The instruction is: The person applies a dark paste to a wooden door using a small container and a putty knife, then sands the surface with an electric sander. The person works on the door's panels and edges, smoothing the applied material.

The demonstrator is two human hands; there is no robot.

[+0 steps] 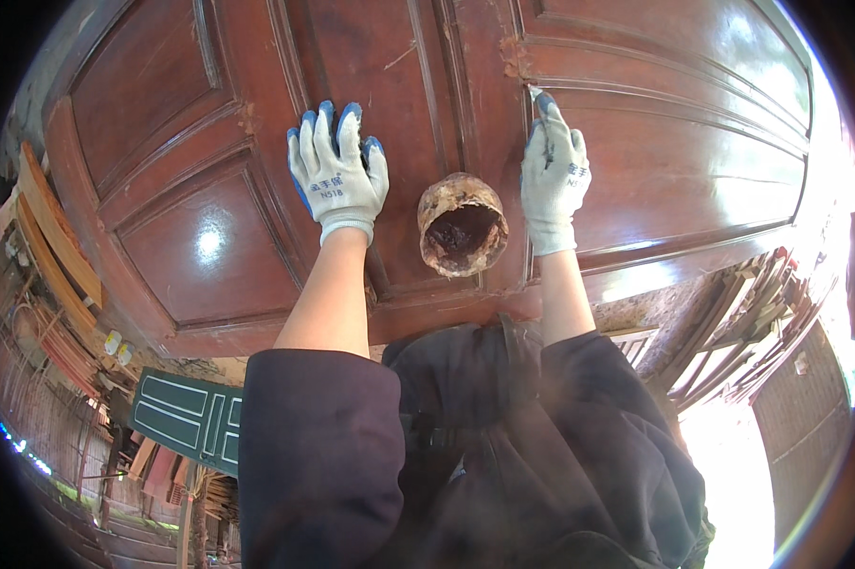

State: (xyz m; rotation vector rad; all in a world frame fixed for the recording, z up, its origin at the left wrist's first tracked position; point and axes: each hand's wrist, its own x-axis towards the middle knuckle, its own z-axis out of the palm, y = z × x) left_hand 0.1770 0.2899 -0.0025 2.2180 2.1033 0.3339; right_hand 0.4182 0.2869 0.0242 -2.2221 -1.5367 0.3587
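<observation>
A reddish-brown panelled wooden door [489, 142] lies flat before me. My left hand [336, 166], in a white glove with blue fingertips, rests on it with the fingers spread. Farther right, my right hand [553, 166] wears a matching glove. Its fingers are closed and point away from me, by a panel corner. A small pale tip shows at the index finger; the rest of what it grips is hidden. Between the hands stands a crusted round pot [462, 194], with dark brown stuff inside.
Rough lighter patches [515, 57] mark the door's joints. Lengths of wood [731, 327] are piled beyond its near right edge. At lower left is a green panel with white lines [186, 412], and curved wooden pieces [58, 237] lean beside the door's left end.
</observation>
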